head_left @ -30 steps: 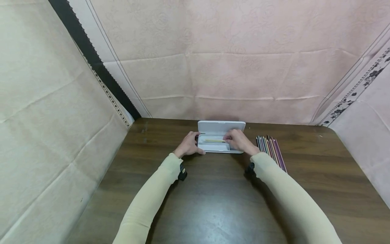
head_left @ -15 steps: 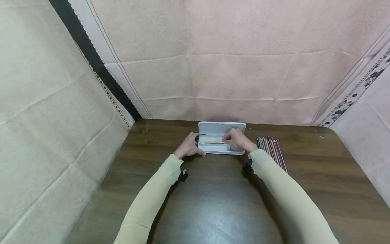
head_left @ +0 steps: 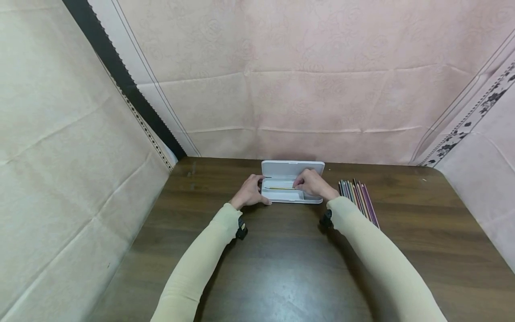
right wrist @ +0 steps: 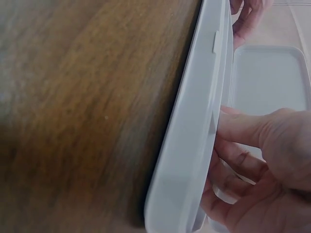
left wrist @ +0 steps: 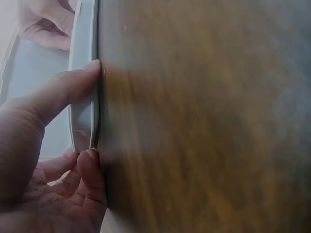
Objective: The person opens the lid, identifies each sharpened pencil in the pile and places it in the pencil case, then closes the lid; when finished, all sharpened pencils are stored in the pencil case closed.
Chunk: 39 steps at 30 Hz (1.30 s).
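**Pinching a yellow pencil inside an open white case**

Far left, draped with pale cloth [head_left: 60,156], then crossed by a dark band [head_left: 124,78]. Next, reaching in over the wooden tabletop [head_left: 273,268] with the left sleeve [head_left: 197,259].

Holding the left end of the white case [head_left: 281,201] with the left hand [head_left: 247,191], thumb laid over the near rim, other fingers curled at the end wall. Unchanged in that hold since a second ago. Placed at the middle, near the tabletop's far edge, with the lid [head_left: 283,168] raised on the far side.

Stretched left to right along the inside of the case: the yellow pencil [head_left: 280,188]. Lying lower than a second ago and reaching slightly further left; in which compartment, cannot tell.

Pinching the pencil's right end with the right hand [head_left: 313,183], fingers bent down into the case. Moved slightly left since a second ago. Hidden at the fingertips, in the right wrist view, by the near wall.

Further right, spread beside the right wrist and partly covered by the right sleeve [head_left: 382,259]: coloured pencils [head_left: 362,201], running from bluish to purple. Kept in the same spot as earlier.
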Each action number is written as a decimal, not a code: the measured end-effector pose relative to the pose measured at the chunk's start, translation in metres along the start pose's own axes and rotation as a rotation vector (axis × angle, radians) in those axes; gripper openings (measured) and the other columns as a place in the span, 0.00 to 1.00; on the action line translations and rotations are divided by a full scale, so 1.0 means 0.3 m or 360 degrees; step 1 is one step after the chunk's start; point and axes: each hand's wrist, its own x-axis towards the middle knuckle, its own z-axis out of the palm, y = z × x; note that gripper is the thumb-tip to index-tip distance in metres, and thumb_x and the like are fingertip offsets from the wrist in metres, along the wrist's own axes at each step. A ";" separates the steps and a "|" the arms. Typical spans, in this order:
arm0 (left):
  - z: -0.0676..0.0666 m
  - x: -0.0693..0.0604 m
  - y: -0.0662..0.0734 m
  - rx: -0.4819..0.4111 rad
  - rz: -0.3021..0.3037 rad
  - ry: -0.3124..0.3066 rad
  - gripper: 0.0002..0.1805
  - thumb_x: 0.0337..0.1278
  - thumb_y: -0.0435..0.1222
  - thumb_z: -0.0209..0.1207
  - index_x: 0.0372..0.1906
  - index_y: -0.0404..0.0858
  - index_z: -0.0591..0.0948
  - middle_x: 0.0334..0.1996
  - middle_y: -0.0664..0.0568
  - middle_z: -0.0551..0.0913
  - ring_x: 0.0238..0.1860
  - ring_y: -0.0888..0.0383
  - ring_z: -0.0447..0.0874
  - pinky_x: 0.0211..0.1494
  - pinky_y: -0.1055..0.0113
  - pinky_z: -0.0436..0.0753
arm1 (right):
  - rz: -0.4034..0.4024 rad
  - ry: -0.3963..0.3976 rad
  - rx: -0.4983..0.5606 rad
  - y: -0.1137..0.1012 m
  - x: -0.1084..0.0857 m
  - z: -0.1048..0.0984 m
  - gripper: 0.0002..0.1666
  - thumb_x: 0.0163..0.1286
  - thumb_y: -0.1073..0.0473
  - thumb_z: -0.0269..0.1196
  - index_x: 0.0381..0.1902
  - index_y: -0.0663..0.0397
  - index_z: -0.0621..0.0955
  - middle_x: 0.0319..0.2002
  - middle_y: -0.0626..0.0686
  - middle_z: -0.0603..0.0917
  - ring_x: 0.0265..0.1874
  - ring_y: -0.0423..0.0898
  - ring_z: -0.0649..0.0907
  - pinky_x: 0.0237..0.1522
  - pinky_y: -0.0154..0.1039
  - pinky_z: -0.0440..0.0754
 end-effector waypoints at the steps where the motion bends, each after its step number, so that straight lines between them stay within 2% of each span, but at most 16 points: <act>1: 0.000 0.000 0.001 -0.0005 0.0001 -0.0002 0.55 0.49 0.39 0.84 0.82 0.35 0.68 0.73 0.41 0.72 0.62 0.45 0.80 0.69 0.52 0.82 | 0.0001 0.0003 0.0000 0.001 -0.001 0.000 0.07 0.74 0.68 0.69 0.39 0.60 0.94 0.40 0.57 0.95 0.41 0.50 0.88 0.53 0.51 0.86; 9: 0.006 0.008 -0.012 -0.0011 0.0004 -0.0018 0.56 0.48 0.39 0.85 0.82 0.35 0.67 0.72 0.41 0.73 0.62 0.46 0.79 0.68 0.53 0.83 | 0.0049 0.0076 0.0020 -0.008 -0.035 -0.014 0.08 0.76 0.64 0.70 0.46 0.62 0.93 0.45 0.59 0.95 0.46 0.54 0.90 0.57 0.55 0.88; 19: -0.001 0.003 -0.013 -0.0005 0.0019 -0.0008 0.56 0.49 0.40 0.84 0.82 0.35 0.68 0.73 0.40 0.72 0.63 0.45 0.80 0.69 0.52 0.83 | 0.0069 0.0276 0.0082 -0.021 -0.155 -0.098 0.12 0.77 0.66 0.67 0.52 0.67 0.91 0.47 0.64 0.93 0.44 0.56 0.90 0.50 0.55 0.90; 24: -0.003 0.004 -0.014 -0.0003 0.0025 -0.0004 0.55 0.50 0.40 0.84 0.82 0.35 0.68 0.73 0.40 0.72 0.64 0.44 0.80 0.70 0.51 0.82 | 0.0143 0.0342 0.0040 -0.017 -0.228 -0.147 0.13 0.76 0.65 0.67 0.53 0.68 0.90 0.46 0.66 0.93 0.44 0.59 0.90 0.49 0.56 0.89; 28: -0.005 0.006 -0.014 0.0009 0.0023 -0.0005 0.55 0.50 0.40 0.84 0.82 0.35 0.68 0.73 0.40 0.72 0.63 0.44 0.80 0.70 0.51 0.83 | 0.0249 0.0393 0.0037 0.000 -0.292 -0.174 0.14 0.76 0.65 0.67 0.54 0.68 0.89 0.48 0.67 0.93 0.46 0.60 0.91 0.50 0.58 0.89; 32: -0.004 0.005 -0.012 0.0011 0.0017 -0.0010 0.55 0.50 0.40 0.84 0.82 0.36 0.68 0.73 0.41 0.72 0.62 0.45 0.80 0.69 0.52 0.83 | 0.0355 0.0437 0.0033 0.024 -0.359 -0.192 0.15 0.77 0.64 0.67 0.55 0.69 0.89 0.49 0.68 0.93 0.47 0.62 0.91 0.51 0.59 0.88; 39: -0.002 0.003 -0.007 0.0005 0.0009 -0.0013 0.55 0.50 0.39 0.84 0.82 0.36 0.67 0.74 0.40 0.72 0.64 0.44 0.80 0.69 0.51 0.82 | 0.0463 0.0479 -0.0030 0.081 -0.458 -0.207 0.18 0.76 0.64 0.66 0.56 0.73 0.87 0.47 0.71 0.92 0.45 0.65 0.92 0.47 0.61 0.88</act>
